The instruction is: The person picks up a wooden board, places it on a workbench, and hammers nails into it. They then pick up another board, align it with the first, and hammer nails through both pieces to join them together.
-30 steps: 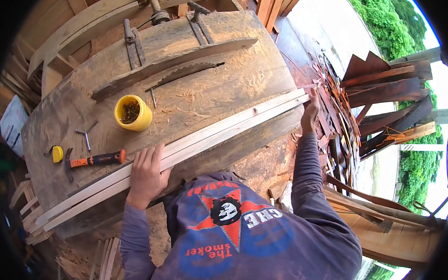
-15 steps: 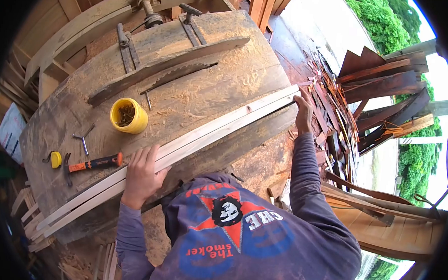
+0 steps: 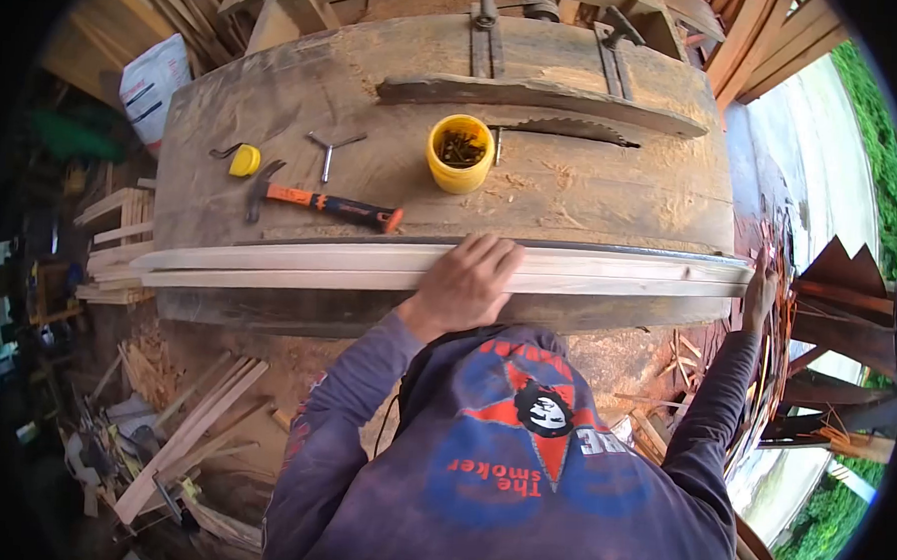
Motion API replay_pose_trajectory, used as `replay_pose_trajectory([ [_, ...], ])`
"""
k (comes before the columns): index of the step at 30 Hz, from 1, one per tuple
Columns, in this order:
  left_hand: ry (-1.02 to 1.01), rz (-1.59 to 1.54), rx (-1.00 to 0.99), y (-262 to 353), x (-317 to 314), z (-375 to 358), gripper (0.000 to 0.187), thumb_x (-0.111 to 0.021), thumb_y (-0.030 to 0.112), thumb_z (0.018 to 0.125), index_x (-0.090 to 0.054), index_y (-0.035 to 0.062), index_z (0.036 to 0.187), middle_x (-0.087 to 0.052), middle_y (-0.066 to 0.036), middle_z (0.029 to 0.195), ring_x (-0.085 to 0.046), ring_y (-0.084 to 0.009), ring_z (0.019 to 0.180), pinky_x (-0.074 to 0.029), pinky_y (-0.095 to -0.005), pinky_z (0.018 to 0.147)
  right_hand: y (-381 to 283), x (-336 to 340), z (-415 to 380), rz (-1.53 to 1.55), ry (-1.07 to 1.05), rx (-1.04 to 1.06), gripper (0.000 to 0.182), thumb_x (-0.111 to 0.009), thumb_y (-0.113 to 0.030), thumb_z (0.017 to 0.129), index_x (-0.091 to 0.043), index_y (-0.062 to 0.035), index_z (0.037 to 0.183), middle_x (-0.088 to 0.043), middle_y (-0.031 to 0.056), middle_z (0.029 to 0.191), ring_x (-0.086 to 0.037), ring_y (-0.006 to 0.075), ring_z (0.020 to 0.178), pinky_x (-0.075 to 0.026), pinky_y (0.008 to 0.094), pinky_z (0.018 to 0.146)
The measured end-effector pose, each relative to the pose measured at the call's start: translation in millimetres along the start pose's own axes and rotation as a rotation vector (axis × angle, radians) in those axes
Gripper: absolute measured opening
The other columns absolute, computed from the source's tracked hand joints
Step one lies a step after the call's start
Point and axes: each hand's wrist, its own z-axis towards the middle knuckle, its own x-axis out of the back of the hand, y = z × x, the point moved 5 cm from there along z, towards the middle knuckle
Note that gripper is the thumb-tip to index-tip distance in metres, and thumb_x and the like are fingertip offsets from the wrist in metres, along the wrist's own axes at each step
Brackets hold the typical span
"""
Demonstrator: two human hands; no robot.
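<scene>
Taking the middle of the view as the hub of the clock, the big worktable [image 3: 306, 94] fills most of the upper half, dusted with shavings. Along its near side lie the pale wooden strips [image 3: 319, 264], side by side from nine o'clock to three, their left ends jutting a little past the tabletop. A dark line shows between them towards nine. Beyond, at one o'clock, stands a long upright board [image 3: 542, 96].

The left hand [image 3: 463, 286] is at the hub, clasping the strips with fingers over the top and thumb on the near side. The right hand [image 3: 759, 294] is at three o'clock, against the right ends; whether it grasps them or only touches, I cannot tell. Good handling here means even pressure from the left palm, strips flush along their length, and the right fingertips feeling that the ends match (splinters love a bare fingertip, so press rather than slide).

The hammer [image 3: 342, 207] lies at ten o'clock, its handle end near the strips; best not to nudge them into it. A toothed blade [image 3: 575, 128] shows at one o'clock, nearer than the board, so sleeves should stay low. Smaller still are the yellow pot [image 3: 459, 181] at twelve, the three-armed wrench [image 3: 327, 162] between ten and eleven, and the yellow tape measure [image 3: 245, 160] farther out at ten.
</scene>
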Motion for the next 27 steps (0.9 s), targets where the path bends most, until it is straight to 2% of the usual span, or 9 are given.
replay_pose_trajectory([
  [2,0.008,0.007,-0.004,-5,1,6,0.059,-0.078,0.022,0.073,-0.057,-0.0024,0.123,-0.063,-0.017,0.114,-0.060,-0.0331,0.105,-0.047,-0.0423,0.095,-7,-24,5,-0.188,0.049,-0.016,0.067,-0.057,-0.061,0.094,-0.069,0.0024,0.113,-0.069,0.0242,0.107,-0.064,0.0337,0.104,-0.046,0.0424,0.093],
  [4,-0.105,-0.097,0.069,-12,0,13,0.062,-0.079,0.022,0.073,-0.056,-0.0006,0.126,-0.063,-0.015,0.115,-0.060,-0.0322,0.106,-0.046,-0.0428,0.098,-8,-28,3,-0.014,0.076,-0.103,0.062,-0.060,-0.056,0.091,-0.069,0.0018,0.112,-0.069,0.0222,0.108,-0.064,0.0344,0.105,-0.046,0.0409,0.094],
  [7,-0.012,-0.030,0.012,-12,3,0,0.064,-0.080,0.023,0.074,-0.054,0.0011,0.129,-0.062,-0.016,0.117,-0.059,-0.0330,0.108,-0.043,-0.0454,0.101,7,-30,3,0.035,0.107,-0.112,0.054,-0.059,-0.047,0.090,-0.070,0.0014,0.110,-0.070,0.0215,0.109,-0.065,0.0337,0.105,-0.047,0.0401,0.093],
  [9,-0.015,0.038,0.112,-21,14,-19,0.068,-0.082,0.021,0.073,-0.053,0.0024,0.132,-0.061,-0.017,0.121,-0.057,-0.0346,0.112,-0.040,-0.0482,0.104,3,-25,-1,0.024,0.110,-0.162,0.046,-0.057,-0.037,0.086,-0.071,0.0012,0.108,-0.070,0.0222,0.108,-0.066,0.0344,0.104,-0.048,0.0404,0.092],
  [13,-0.093,0.277,0.369,-72,61,-88,0.073,-0.084,0.019,0.071,-0.051,0.0037,0.135,-0.059,-0.016,0.123,-0.054,-0.0359,0.116,-0.040,-0.0498,0.104,6,-27,4,-0.007,0.102,-0.171,0.047,-0.059,-0.038,0.083,-0.071,0.0015,0.106,-0.071,0.0226,0.103,-0.067,0.0365,0.100,-0.049,0.0411,0.090],
  [17,-0.143,0.297,0.340,-107,87,-128,0.068,-0.084,0.023,0.071,-0.053,0.0023,0.128,-0.060,-0.016,0.114,-0.057,-0.0370,0.105,-0.042,-0.0497,0.100,0,-25,-1,0.038,0.125,-0.203,0.045,-0.060,-0.036,0.083,-0.071,0.0017,0.104,-0.072,0.0216,0.103,-0.067,0.0344,0.099,-0.049,0.0403,0.089],
  [19,-0.149,0.259,0.300,-112,88,-130,0.067,-0.084,0.024,0.070,-0.053,0.0020,0.125,-0.060,-0.016,0.114,-0.057,-0.0382,0.105,-0.043,-0.0497,0.099,6,-30,-4,0.220,0.197,-0.171,0.041,-0.061,-0.032,0.086,-0.071,0.0033,0.105,-0.069,0.0131,0.092,-0.062,0.0227,0.086,-0.047,0.0335,0.082],
  [24,0.115,0.311,0.206,-103,92,-111,0.059,-0.083,0.012,0.069,-0.053,0.0005,0.118,-0.060,-0.018,0.122,-0.057,-0.0395,0.115,-0.042,-0.0526,0.103,4,-5,-34,0.481,0.484,-0.241,0.029,-0.063,-0.023,0.082,-0.069,0.0019,0.095,-0.067,0.0101,0.091,-0.060,0.0202,0.086,-0.046,0.0317,0.083],
  [27,0.140,0.317,0.252,-91,83,-110,0.059,-0.082,0.009,0.069,-0.051,0.0009,0.118,-0.059,-0.019,0.125,-0.056,-0.0400,0.118,-0.042,-0.0535,0.105,13,-3,-37,0.756,0.601,-0.268,0.020,-0.060,-0.013,0.084,-0.066,0.0015,0.097,-0.065,0.0080,0.091,-0.059,0.0176,0.085,-0.048,0.0296,0.081],
])
